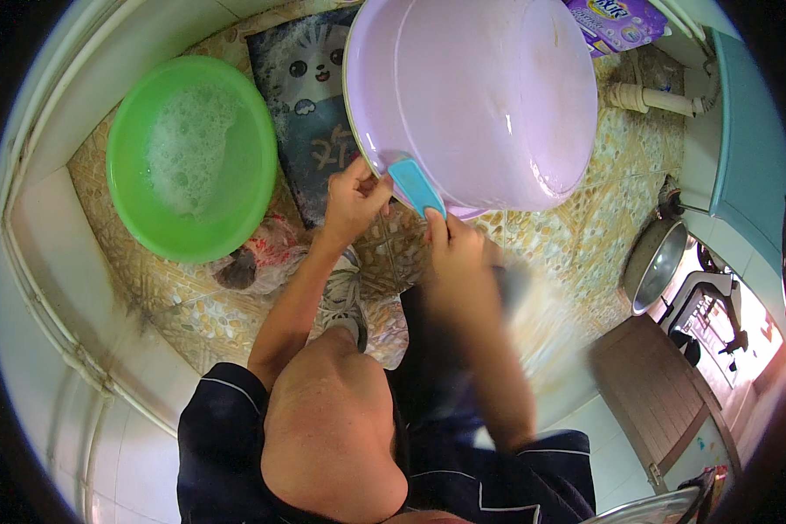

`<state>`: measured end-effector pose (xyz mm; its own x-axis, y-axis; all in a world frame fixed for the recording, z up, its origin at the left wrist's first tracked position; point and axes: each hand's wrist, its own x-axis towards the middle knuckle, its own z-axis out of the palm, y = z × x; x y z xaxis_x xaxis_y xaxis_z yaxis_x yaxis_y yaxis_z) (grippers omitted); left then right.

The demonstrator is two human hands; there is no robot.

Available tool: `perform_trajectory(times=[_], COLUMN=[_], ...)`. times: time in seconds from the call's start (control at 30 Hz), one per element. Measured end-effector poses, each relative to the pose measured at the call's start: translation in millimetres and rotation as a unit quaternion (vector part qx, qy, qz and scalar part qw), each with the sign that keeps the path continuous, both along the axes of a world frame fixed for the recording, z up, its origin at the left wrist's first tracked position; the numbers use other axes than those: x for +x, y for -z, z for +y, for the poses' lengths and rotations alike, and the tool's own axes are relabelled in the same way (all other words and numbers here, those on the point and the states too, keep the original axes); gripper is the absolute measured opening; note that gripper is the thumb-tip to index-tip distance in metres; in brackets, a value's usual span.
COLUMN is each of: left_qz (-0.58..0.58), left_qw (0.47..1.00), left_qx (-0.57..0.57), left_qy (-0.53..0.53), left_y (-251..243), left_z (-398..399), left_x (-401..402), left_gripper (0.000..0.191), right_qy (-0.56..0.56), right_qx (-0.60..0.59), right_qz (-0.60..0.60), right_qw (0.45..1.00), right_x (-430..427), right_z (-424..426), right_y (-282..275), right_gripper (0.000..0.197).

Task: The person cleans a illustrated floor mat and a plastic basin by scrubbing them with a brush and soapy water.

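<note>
A large lilac plastic basin [478, 105] is tipped on its side, its outer wall and base facing me. My left hand [357, 200] grips the basin's rim at its near left edge. In my right hand [462, 245] is a light-blue plastic scrubbing tool [418, 187], flat and rounded, which looks like a brush; its underside is hidden. The tool lies against the outer wall just below the rim, close to my left fingers. Left of the basin stands a green plastic basin [262, 203] holding water with white suds [190, 150].
A dark mat [295, 141] with a cartoon animal lies between the basins. A crumpled plastic bag [268, 259] rests by my shoe [342, 291]. At the right are a purple detergent pack [619, 26], a drain pipe [658, 99], a metal pan [658, 265] and a brown board [648, 386].
</note>
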<state>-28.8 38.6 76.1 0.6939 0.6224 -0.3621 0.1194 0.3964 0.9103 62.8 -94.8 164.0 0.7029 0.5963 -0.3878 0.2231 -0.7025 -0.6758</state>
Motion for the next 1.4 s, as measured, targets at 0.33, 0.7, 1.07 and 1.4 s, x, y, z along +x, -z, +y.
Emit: perform_trajectory(times=[0.33,0.7,1.07,1.4], left_qz=[0.041,0.053,0.062,0.328], left_qw=[0.997,0.996,0.995,0.943], left_qx=[-0.051,-0.074,-0.073,0.011], left_qy=[-0.029,-0.018,-0.042,0.059], left_y=[7.4,20.8,55.9,46.8], left_z=[-12.1,-17.5,-8.4,12.6], left_x=[-0.9,-10.4,-20.3,-99.1], left_gripper=[0.012,0.013,0.017,0.015], right_qy=[0.079,0.168,0.116,-0.082], right_qx=[0.012,0.019,-0.007,-0.073], right_qz=[-0.152,-0.06,-0.009,0.035], right_qw=[0.985,0.984,0.993,0.993], right_x=[-25.8,-19.3,-26.3,2.0], right_z=[-23.6,-11.0,-25.5,-7.7], right_y=[-3.8,-26.4,-17.7,-32.3], right_gripper=[0.037,0.037,0.042,0.019])
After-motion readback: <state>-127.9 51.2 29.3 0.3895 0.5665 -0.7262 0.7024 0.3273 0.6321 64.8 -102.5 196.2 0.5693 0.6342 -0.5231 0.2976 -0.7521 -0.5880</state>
